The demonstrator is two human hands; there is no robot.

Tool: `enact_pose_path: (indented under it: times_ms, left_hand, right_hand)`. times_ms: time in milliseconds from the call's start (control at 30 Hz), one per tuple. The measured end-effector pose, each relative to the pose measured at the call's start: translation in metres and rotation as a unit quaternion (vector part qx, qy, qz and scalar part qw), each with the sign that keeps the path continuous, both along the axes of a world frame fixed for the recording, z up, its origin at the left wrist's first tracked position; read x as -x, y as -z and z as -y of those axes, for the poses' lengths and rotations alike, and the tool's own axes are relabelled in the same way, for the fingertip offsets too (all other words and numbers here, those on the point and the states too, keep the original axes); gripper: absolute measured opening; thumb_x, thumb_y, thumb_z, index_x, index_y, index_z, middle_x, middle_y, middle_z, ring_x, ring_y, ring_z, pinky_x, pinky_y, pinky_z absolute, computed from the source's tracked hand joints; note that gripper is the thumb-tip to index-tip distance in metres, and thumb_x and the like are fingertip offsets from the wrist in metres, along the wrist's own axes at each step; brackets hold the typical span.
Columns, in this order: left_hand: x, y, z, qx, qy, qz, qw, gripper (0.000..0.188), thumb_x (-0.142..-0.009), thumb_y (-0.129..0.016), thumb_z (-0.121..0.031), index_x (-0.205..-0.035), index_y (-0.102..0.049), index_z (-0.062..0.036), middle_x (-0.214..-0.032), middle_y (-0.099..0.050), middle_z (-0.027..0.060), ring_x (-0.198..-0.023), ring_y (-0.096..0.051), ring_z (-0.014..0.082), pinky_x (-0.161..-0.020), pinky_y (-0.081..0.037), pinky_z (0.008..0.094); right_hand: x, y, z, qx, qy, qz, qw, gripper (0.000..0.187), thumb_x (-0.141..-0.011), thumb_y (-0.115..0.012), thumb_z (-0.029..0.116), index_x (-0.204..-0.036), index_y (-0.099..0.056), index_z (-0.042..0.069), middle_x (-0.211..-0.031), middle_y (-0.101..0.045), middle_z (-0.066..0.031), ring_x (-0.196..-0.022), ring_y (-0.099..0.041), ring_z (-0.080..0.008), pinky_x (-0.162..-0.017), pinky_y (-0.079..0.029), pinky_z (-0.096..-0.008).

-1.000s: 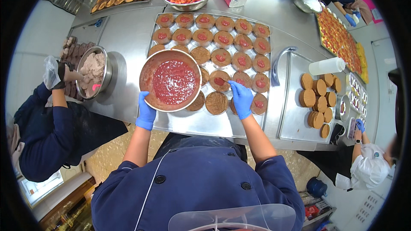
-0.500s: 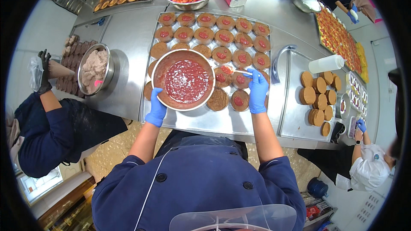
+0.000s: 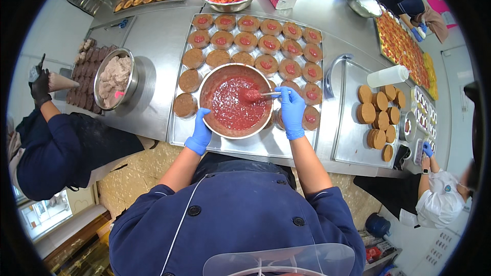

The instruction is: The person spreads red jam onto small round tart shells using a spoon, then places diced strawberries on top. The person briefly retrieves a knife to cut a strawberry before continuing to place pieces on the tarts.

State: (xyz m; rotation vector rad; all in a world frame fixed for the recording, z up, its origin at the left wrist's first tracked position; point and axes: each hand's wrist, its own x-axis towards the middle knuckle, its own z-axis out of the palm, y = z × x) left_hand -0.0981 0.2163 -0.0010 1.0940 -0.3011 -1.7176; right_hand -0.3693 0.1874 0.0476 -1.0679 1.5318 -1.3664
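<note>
"What are the hands doing?"

"They're apart, each closed on something. The left hand (image 3: 201,130) grips the mixing bowl (image 3: 206,99) at its near-left rim; its fingers underneath are hidden. The right hand (image 3: 291,112) pinches the spoon (image 3: 267,94) by its handle, with the spoon's head down in the red sauce (image 3: 229,106)."

"And the bowl?"

"Over the tray (image 3: 266,146), covering some brown cake rounds (image 3: 193,58). It looks lifted, though I can't be sure."

"How would you do this well?"

"Keep that left grip firm and the bowl steady. I'd take an even, modest spoonful, scrape the spoon's underside on the rim, and keep the bowl close so drips fall back inside. The sauce looks thick and glossy, so it probably clings."

"Which rounds are bare?"

"Of those in sight, the ones left of the bowl and just beyond it. The farther rows and the right side carry red dabs."

"What's different from half a second ago?"

"The spoon was outside the bowl then, above the rounds on its right; now its head is in the sauce. The bowl sits farther right too, so more of the left-hand rounds show."
</note>
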Motion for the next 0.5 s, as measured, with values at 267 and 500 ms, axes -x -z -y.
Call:
enact_pose_path:
  times_ms: [267, 500]
  left_hand:
    - [-0.024, 0.002, -0.011, 0.016, -0.024, -0.016, 0.999, 0.061, -0.08, -0.053, -0.034, -0.133, -0.049, -0.0034, -0.131, -0.056, 0.0106, -0.12, -0.053, 0.0262, -0.106, -0.039, 0.0376]
    - [-0.074, -0.001, -0.013, 0.039, -0.058, 0.007, 0.998, 0.062, -0.081, -0.051, -0.031, -0.137, -0.046, -0.0034, -0.136, -0.052, 0.0109, -0.124, -0.05, 0.0264, -0.11, -0.036, 0.0385]
  right_hand:
    - [0.018, -0.02, -0.033, -0.103, 0.018, 0.079, 0.991, 0.029, -0.099, -0.055, 0.023, -0.096, -0.071, 0.0, -0.078, -0.07, -0.0033, -0.051, -0.039, -0.0011, -0.047, -0.032, -0.0203]
    - [0.015, 0.028, -0.064, 0.003, 0.024, -0.181, 0.983, 0.02, -0.096, -0.058, 0.019, -0.095, -0.073, 0.007, -0.082, -0.072, -0.0032, -0.068, -0.064, -0.0124, -0.063, -0.047, -0.0264]
